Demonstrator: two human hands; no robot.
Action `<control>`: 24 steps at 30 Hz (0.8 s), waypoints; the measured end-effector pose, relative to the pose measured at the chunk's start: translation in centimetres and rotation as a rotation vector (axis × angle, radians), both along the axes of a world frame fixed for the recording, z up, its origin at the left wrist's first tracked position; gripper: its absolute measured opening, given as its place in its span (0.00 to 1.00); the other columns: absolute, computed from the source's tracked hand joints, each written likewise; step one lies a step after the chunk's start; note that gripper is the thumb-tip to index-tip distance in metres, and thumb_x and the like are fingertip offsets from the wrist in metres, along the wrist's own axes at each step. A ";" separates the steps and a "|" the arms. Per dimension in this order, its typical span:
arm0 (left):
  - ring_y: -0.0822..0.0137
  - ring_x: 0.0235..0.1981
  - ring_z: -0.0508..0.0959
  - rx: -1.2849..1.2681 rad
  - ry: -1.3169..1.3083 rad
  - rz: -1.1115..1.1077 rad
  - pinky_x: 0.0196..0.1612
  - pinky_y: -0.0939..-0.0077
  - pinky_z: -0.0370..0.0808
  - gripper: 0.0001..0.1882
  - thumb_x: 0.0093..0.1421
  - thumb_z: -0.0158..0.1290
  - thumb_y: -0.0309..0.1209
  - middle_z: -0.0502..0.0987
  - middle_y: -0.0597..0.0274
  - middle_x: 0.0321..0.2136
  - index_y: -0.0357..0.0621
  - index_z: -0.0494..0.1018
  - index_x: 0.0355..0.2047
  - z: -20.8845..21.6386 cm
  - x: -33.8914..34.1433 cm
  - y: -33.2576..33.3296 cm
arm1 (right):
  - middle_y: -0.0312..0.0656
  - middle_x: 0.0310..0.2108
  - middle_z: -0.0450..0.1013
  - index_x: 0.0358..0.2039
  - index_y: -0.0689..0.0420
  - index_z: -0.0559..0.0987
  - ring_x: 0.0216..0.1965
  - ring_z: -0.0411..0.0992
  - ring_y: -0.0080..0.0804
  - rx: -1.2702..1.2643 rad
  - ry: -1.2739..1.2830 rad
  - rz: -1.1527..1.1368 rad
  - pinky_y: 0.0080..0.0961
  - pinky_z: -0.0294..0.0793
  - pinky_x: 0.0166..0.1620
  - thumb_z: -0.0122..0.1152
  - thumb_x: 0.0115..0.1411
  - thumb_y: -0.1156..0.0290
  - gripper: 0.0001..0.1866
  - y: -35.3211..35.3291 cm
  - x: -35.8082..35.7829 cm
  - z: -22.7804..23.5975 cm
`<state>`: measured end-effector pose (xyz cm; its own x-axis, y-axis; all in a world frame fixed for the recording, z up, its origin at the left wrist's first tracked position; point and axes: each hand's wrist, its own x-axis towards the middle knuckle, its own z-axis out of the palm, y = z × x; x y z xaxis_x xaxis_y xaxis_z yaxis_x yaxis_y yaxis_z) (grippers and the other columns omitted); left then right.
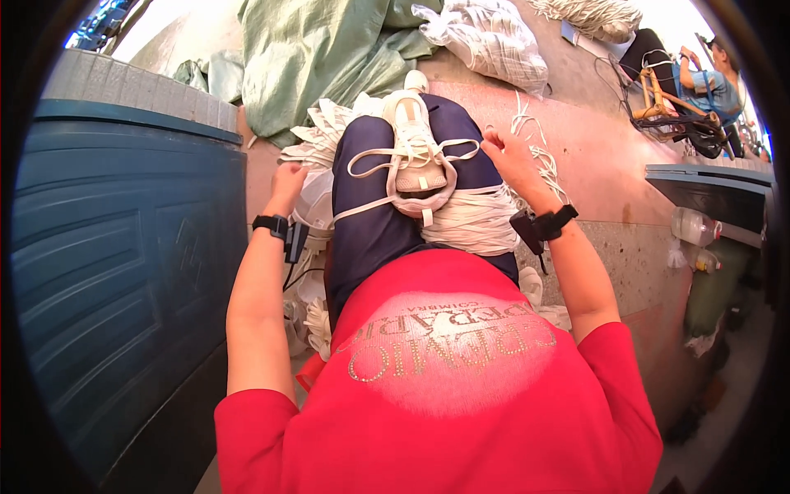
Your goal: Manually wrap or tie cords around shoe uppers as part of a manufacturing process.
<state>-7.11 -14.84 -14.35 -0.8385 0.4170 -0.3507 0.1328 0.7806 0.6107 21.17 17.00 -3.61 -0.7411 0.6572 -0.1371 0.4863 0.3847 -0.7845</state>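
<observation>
A cream sneaker (pixel 416 152) lies across my lap, its heel toward me. Its pale shoelace (pixel 370 155) makes wide loops to both sides, with one end trailing over my left thigh. Left of my knee is my left hand (pixel 287 183), fingers curled closed, apart from the lace; anything inside them is hidden. My right hand (pixel 508 158) is closed in a pinch close by the right loop's tip; I cannot tell whether it touches the lace. On my right thigh rests a thick bundle of white laces (pixel 471 221).
White shoe parts (pixel 322 130) are heaped beside my left knee. A blue panelled cabinet (pixel 132 247) stands close on the left. Ahead lie a green tarp (pixel 317 58) and a white sack (pixel 490 45). Loose laces (pixel 543 160) trail on the right; another person (pixel 709 82) sits at the far right.
</observation>
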 end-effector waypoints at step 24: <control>0.49 0.42 0.73 -0.538 0.068 0.009 0.41 0.57 0.71 0.13 0.52 0.46 0.31 0.73 0.48 0.38 0.42 0.70 0.38 -5.8 3.1 -4.4 | 0.46 0.27 0.67 0.28 0.60 0.71 0.33 0.65 0.43 1.030 -0.040 0.534 0.35 0.64 0.37 0.46 0.42 0.84 0.11 3.5 2.7 5.8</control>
